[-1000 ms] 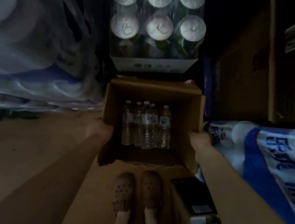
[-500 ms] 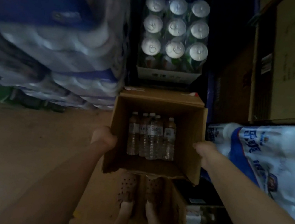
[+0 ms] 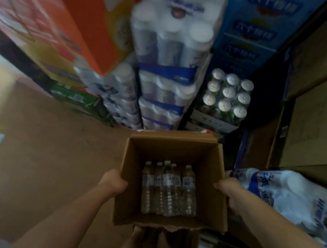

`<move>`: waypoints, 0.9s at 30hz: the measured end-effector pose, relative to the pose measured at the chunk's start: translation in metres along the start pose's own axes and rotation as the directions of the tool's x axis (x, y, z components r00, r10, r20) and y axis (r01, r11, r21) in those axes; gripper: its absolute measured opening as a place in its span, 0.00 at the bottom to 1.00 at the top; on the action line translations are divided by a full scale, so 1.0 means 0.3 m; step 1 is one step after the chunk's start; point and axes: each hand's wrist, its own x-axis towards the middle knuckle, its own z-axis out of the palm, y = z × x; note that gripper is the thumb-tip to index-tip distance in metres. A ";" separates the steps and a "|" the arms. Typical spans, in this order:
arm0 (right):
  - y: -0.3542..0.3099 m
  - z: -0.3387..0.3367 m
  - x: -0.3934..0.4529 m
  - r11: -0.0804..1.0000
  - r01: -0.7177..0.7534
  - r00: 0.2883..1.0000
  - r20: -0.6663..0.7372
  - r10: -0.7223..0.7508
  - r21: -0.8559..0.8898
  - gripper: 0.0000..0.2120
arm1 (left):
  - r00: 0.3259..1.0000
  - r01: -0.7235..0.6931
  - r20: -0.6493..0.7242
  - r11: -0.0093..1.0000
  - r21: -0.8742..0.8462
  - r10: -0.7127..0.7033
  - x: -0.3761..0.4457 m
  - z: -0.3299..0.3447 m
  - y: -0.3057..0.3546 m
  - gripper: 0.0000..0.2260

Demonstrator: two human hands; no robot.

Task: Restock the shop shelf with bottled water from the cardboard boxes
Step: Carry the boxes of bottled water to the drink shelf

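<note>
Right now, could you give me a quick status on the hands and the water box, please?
Left hand and right hand grip the open cardboard box by its side walls. Water bottles lying inside. Stacked drink packs close ahead.

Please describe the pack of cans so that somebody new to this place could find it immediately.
Start from the open cardboard box that both hands hold. The pack of cans stands just beyond its far edge. Only it shows round silver tops; the neighbouring wrapped bundles are white and blue.

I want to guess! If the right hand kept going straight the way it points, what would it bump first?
Probably the cardboard box: the right hand already grips its right wall, pointing inward. Beyond that wall stand the water bottles, though depth is unclear.
</note>
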 end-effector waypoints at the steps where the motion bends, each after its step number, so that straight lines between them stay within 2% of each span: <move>1: -0.049 0.005 -0.049 0.998 0.045 0.999 -0.001 -0.045 -0.045 0.15 | 1.000 0.002 -0.002 1.000 -0.031 -0.003 -0.034 -0.039 -0.029 0.13; 7: -0.322 0.103 -0.374 0.925 0.247 0.969 0.075 -0.235 -0.289 0.07 | 0.999 0.000 -0.052 0.988 -0.155 -0.008 -0.246 -0.316 -0.234 0.09; 11: -0.507 0.226 -0.597 0.813 0.426 0.905 0.180 -0.386 -0.397 0.07 | 0.996 -0.002 -0.092 0.965 -0.263 -0.023 -0.367 -0.558 -0.393 0.08; 14: -0.678 0.354 -0.762 0.718 0.531 0.846 0.226 -0.483 -0.450 0.05 | 0.981 -0.056 -0.192 0.949 -0.310 -0.005 -0.457 -0.750 -0.487 0.07; 18: -0.925 0.556 -0.973 0.523 0.687 0.701 0.271 -0.659 -0.504 0.03 | 0.926 -0.134 -0.375 0.907 -0.399 -0.028 -0.565 -0.997 -0.638 0.10; 20: -1.034 0.672 -1.079 0.420 0.749 0.618 0.313 -0.721 -0.512 0.03 | 0.902 -0.136 -0.427 0.895 -0.424 -0.065 -0.605 -1.119 -0.719 0.06; 22: -1.130 0.789 -1.187 0.320 0.792 0.543 0.359 -0.759 -0.520 0.06 | 0.876 -0.114 -0.466 0.886 -0.449 -0.123 -0.627 -1.247 -0.801 0.02; 23: -1.184 0.852 -1.233 0.275 0.810 0.511 0.393 -0.764 -0.518 0.08 | 0.865 -0.104 -0.477 0.875 -0.473 -0.155 -0.631 -1.314 -0.844 0.03; 25: -1.307 0.989 -1.312 0.207 0.839 0.460 0.453 -0.764 -0.503 0.06 | 0.838 -0.083 -0.496 0.848 -0.524 -0.225 -0.626 -1.454 -0.931 0.09; 27: -1.452 1.138 -1.379 0.137 0.877 0.381 0.494 -0.781 -0.460 0.02 | 0.800 -0.088 -0.534 0.826 -0.557 -0.275 -0.620 -1.595 -1.007 0.09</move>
